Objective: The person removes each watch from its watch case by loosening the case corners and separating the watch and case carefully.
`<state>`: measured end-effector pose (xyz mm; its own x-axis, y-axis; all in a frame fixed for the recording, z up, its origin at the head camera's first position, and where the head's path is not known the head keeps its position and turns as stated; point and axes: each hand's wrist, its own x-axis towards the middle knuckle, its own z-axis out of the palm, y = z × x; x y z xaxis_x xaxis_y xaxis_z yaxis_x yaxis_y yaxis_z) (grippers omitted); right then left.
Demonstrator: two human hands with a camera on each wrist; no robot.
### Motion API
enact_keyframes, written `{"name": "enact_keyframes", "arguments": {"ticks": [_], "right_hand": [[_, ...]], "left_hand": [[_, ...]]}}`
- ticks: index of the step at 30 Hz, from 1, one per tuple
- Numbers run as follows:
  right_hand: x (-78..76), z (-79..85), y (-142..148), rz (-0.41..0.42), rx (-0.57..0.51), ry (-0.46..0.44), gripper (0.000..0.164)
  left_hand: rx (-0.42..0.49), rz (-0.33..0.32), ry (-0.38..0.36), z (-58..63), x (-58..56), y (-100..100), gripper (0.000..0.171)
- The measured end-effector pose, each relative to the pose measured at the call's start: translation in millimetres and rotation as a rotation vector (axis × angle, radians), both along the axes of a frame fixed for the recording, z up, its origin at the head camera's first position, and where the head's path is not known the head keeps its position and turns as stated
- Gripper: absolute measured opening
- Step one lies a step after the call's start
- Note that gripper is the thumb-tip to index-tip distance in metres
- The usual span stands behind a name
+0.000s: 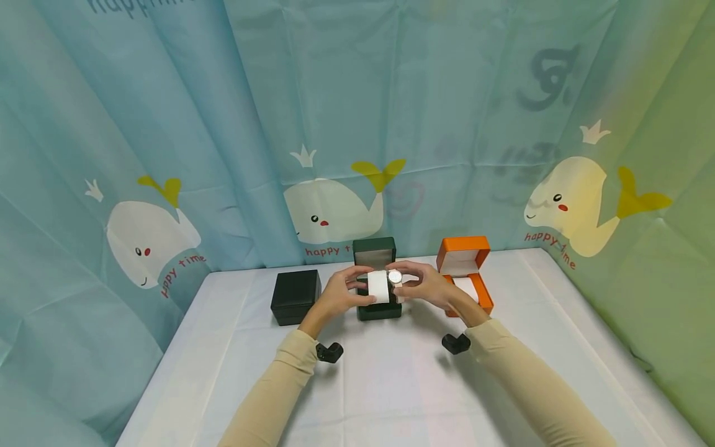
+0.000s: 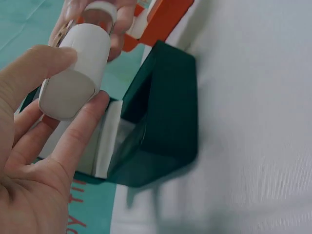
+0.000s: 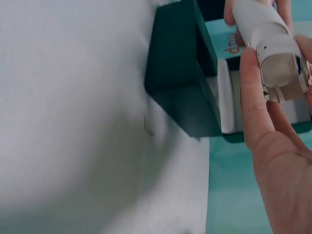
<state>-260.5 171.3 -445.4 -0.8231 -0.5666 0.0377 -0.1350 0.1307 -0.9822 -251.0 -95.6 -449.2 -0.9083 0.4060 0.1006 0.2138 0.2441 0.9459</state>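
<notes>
Above the open, dark green box (image 1: 380, 313), a white, rounded cushion (image 1: 378, 287) is pinched by the left hand (image 1: 338, 292), a round-faced, pale-banded watch (image 1: 395, 277) by the right hand (image 1: 427, 286) (its loop at the cushion's end); straight, even easing seems advised

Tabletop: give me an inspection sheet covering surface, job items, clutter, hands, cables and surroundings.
Surface: white cloth, creased in places.
Job items: watch at one end of the white cushion; green box open.
Clutter: black box closed; orange box open, a white pad inside.
Hands: left hand pinches the cushion; right hand holds the watch.
Cables: none identified; a thin dark line by the right edge is too small to tell.
Surroundings: whale-print curtain behind and at both sides.
</notes>
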Motion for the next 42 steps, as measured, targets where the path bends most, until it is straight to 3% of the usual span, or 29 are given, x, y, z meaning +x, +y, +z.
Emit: {"name": "enact_keyframes", "arguments": {"ticks": [7, 17, 23, 32, 42], "right_hand": [[-3.8, -1.5, 6.6, -0.037, 0.022, -0.012, 0.068], [-3.2, -4.4, 8.0, -0.075, 0.046, -0.031, 0.070], [-3.6, -7.4, 8.5, -0.057, 0.018, -0.046, 0.069], [-2.4, -9.0, 7.9, -0.036, -0.038, -0.065, 0.054], [-0.6, -10.5, 8.3, -0.031, -0.046, -0.087, 0.055]], "left_hand": [[0.000, 0.046, 0.008, -0.1, -1.2, -7.3, 0.063], [-0.020, 0.040, 0.008, -3.1, -1.6, -8.0, 0.065], [-0.039, 0.036, -0.011, -3.5, -2.2, -8.6, 0.069], [-0.044, 0.028, 0.000, 28.1, 18.4, -6.3, 0.064], [-0.037, 0.015, -0.009, 30.7, 19.8, -7.2, 0.065]]}}
